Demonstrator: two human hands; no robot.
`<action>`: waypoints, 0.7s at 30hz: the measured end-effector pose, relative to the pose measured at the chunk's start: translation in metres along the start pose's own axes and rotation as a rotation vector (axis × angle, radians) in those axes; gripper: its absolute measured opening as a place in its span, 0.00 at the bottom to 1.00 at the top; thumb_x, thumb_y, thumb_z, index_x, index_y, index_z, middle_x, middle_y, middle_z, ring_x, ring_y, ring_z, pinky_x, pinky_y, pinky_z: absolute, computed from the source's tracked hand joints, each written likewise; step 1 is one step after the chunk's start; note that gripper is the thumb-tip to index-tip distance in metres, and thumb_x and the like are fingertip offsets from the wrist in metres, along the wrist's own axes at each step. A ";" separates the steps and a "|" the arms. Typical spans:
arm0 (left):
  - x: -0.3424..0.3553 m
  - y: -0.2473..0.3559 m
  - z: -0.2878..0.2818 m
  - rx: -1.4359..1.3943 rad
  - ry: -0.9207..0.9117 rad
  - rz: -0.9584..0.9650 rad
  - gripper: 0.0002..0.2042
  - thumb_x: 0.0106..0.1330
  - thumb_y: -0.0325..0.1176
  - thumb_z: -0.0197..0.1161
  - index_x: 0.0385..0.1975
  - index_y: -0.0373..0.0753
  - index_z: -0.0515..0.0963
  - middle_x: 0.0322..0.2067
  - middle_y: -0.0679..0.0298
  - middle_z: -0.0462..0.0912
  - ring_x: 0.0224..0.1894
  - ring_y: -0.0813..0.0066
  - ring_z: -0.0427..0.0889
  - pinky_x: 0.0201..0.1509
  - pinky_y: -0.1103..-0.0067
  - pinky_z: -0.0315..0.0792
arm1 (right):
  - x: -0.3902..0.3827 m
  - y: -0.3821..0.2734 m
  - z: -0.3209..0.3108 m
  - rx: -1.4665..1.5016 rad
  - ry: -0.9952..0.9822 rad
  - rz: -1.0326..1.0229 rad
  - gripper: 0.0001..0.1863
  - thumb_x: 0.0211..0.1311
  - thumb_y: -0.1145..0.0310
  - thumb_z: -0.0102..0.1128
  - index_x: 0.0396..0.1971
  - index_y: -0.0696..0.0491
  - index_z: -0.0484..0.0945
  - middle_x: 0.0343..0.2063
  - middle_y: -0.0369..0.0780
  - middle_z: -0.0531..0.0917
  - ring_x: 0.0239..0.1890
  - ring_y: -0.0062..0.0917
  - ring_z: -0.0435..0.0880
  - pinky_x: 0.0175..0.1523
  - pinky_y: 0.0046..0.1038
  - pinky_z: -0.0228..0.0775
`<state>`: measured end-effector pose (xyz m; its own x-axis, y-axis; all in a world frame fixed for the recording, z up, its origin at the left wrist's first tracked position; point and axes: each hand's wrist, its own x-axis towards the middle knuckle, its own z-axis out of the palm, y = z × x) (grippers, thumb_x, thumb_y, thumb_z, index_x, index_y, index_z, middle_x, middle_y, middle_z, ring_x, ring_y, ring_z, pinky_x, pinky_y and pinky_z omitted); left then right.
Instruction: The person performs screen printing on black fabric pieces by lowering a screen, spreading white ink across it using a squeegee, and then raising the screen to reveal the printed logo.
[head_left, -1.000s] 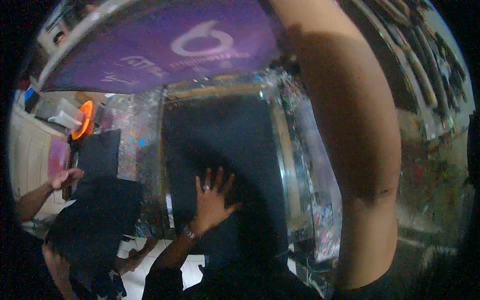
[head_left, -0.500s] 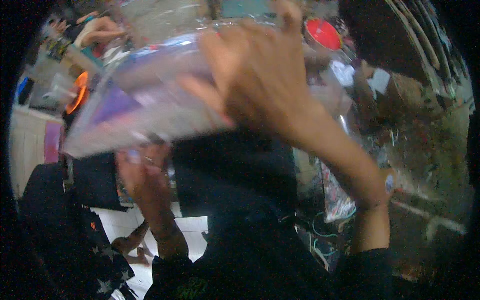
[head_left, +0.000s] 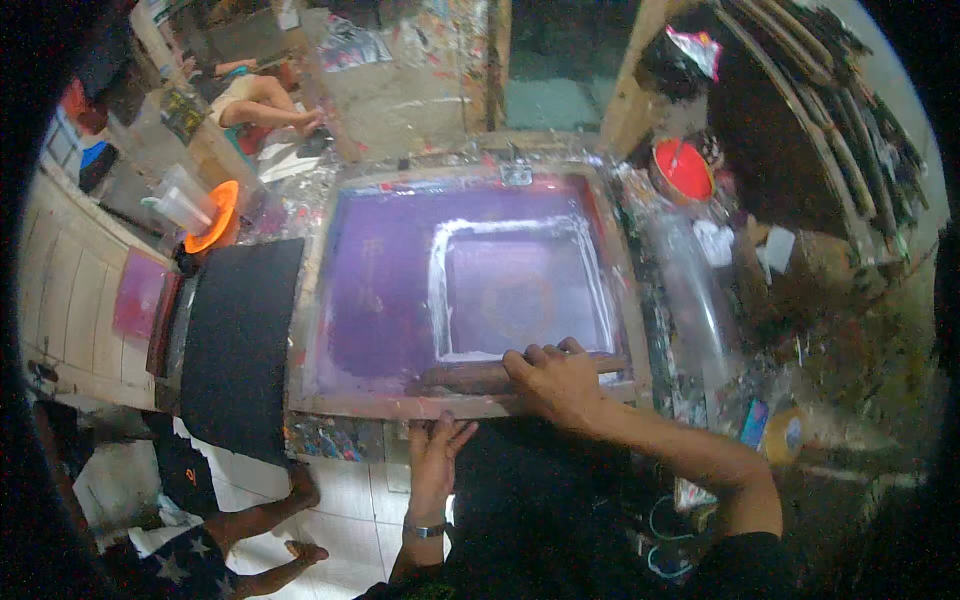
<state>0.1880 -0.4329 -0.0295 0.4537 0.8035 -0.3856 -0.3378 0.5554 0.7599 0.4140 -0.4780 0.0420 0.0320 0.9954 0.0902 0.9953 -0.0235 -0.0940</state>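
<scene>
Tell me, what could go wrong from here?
Only the right fingers hold the brown bar, so it might tilt or press unevenly on the purple screen.

The left fingers are at the front edge of the frame; they could get pinched if it shifted.

The red bowl stands close to the frame's far right corner and might be knocked if something swung that way.

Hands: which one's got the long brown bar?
The right hand, curled over the brown bar; the left hand is at the frame's near edge.
</scene>
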 end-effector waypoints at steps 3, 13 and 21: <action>-0.001 0.000 0.003 0.031 -0.014 -0.008 0.18 0.73 0.27 0.53 0.60 0.36 0.60 0.53 0.53 0.70 0.52 0.61 0.80 0.55 0.65 0.80 | 0.061 0.052 0.032 -0.280 0.443 -0.031 0.11 0.59 0.59 0.58 0.37 0.47 0.74 0.28 0.40 0.82 0.30 0.36 0.84 0.41 0.42 0.72; 0.016 0.006 -0.030 0.455 -0.045 -0.197 0.20 0.76 0.38 0.52 0.53 0.25 0.63 0.39 0.45 0.83 0.42 0.60 0.86 0.47 0.70 0.81 | 0.085 0.107 0.029 0.240 -0.283 -0.073 0.15 0.61 0.57 0.56 0.46 0.45 0.77 0.31 0.48 0.84 0.34 0.48 0.84 0.43 0.50 0.74; 0.020 0.005 -0.040 0.475 -0.105 -0.314 0.19 0.77 0.36 0.49 0.57 0.29 0.58 0.42 0.45 0.81 0.43 0.59 0.85 0.48 0.69 0.81 | 0.185 0.145 0.037 0.079 0.183 -0.107 0.22 0.61 0.46 0.57 0.39 0.51 0.74 0.20 0.43 0.82 0.25 0.44 0.83 0.29 0.46 0.71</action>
<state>0.1624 -0.4055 -0.0548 0.5600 0.5768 -0.5947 0.2222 0.5870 0.7785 0.5606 -0.2934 0.0085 -0.0503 0.9583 0.2814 0.9839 0.0960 -0.1510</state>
